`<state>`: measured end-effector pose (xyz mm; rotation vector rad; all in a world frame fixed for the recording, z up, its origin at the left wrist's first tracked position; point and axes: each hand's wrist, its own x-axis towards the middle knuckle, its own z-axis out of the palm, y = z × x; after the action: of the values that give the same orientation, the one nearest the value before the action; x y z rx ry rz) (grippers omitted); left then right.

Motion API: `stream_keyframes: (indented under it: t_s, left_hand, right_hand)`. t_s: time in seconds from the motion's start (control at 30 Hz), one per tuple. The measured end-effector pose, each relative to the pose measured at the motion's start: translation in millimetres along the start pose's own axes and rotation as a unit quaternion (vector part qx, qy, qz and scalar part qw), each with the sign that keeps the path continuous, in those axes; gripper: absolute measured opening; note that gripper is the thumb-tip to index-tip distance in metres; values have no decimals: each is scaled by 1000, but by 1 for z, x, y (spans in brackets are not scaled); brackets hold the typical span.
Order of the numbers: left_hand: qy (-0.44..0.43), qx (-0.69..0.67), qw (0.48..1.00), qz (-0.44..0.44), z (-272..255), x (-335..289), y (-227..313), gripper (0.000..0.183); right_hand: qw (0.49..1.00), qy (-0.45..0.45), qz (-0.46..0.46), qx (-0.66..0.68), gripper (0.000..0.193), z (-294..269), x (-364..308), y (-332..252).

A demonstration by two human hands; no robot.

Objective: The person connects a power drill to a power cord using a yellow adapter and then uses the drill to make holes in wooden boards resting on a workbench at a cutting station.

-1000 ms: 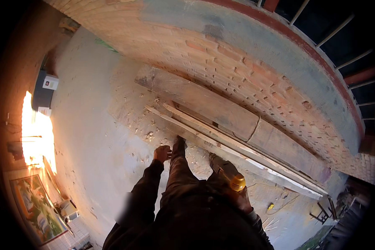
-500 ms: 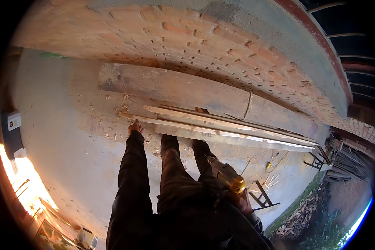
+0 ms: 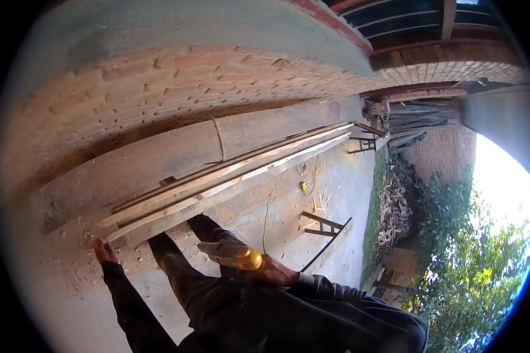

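Observation:
My right hand (image 3: 275, 273) is wrapped round a yellow and grey power drill (image 3: 232, 255), held in front of my legs with its nose toward the boards. At the left, my left hand (image 3: 105, 253) grips the near end of a long pale wooden strip (image 3: 230, 183); its fingertips are partly hidden. A second pale strip (image 3: 218, 170) runs alongside, with a thin dark rod behind it. Both strips lie lengthwise over a wide board (image 3: 177, 219) by my legs.
A thick weathered beam (image 3: 153, 157) with a cord loop (image 3: 220, 141) lies along the brick wall (image 3: 177, 76). Small metal stands (image 3: 324, 223) and a yellow plug on a cable (image 3: 304, 186) are on the floor to the right. Chopped wood (image 3: 394, 206) is piled beyond, near leafy plants (image 3: 477, 253).
The view has swung to the right, so the boards now slant and more of the yard shows. My left hand stays at the strip's end; the drill stays in my right hand.

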<state>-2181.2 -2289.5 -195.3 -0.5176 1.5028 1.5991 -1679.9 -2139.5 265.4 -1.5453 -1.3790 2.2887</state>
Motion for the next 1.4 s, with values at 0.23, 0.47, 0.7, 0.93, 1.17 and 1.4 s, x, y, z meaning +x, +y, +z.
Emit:
stream_keyframes:
  t_s: [0.23, 0.47, 0.7, 0.93, 1.17, 1.4]
  left_hand:
    - [74, 64, 992, -82, 8, -2, -33, 28]
    - [151, 231, 957, -87, 31, -10, -59, 38]
    - [219, 264, 936, -76, 95, -33, -76, 48]
    - [177, 259, 947, -72, 70, -20, -68, 41]
    - [31, 142, 981, -130, 59, -43, -94, 33]
    - [-2, 68, 989, -128, 13, -31, -53, 41]
  right_hand:
    - [999, 35, 11, 9, 25, -10, -9, 53]
    - [998, 40, -14, 43, 25, -16, -6, 40]
    - [1000, -12, 29, -2, 31, -31, -1, 28]
    - [999, -23, 34, -1, 31, -29, 20, 49]
    - [999, -5, 31, -41, 31, 2, 26, 35]
    - [983, -34, -90, -154, 26, 62, 37, 19]
